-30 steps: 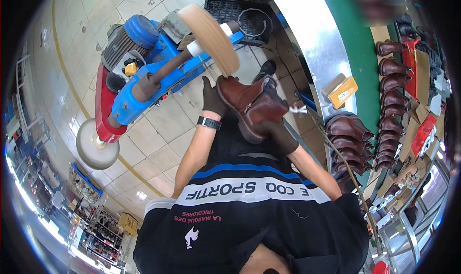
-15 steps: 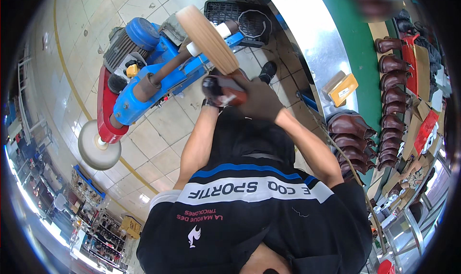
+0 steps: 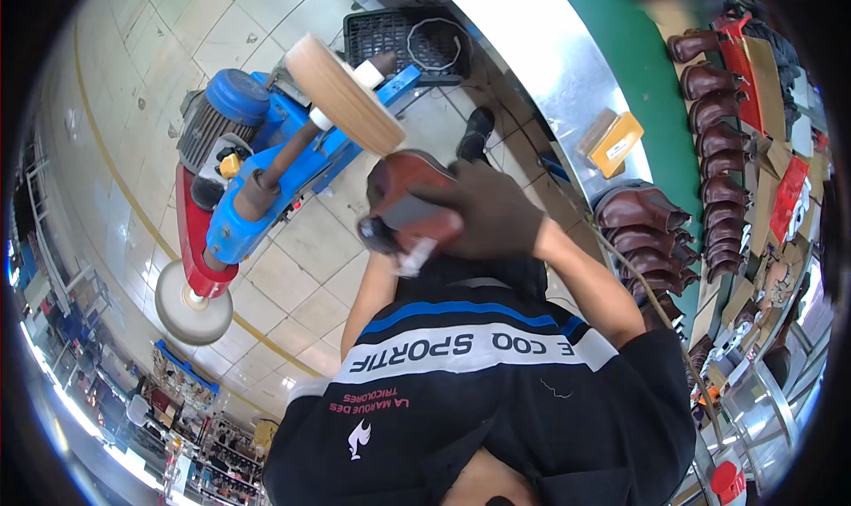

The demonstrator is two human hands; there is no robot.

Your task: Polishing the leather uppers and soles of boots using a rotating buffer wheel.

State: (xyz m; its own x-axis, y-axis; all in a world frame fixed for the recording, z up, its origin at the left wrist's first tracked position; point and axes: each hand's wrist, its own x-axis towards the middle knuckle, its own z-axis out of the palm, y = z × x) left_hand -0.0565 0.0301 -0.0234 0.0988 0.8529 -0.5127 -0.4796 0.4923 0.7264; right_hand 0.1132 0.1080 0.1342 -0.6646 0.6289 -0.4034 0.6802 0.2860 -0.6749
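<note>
Both gloved hands, right hand over left hand, clamp the brown boot, toe pointing up just under the buffing wheel.

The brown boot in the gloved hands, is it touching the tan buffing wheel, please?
Touching, as far as the head view shows: the top edge of the brown boot meets the lower rim of the tan buffing wheel with no floor visible between them. The right hand grips the boot.

Left hand mostly hidden behind brown boot.
</note>
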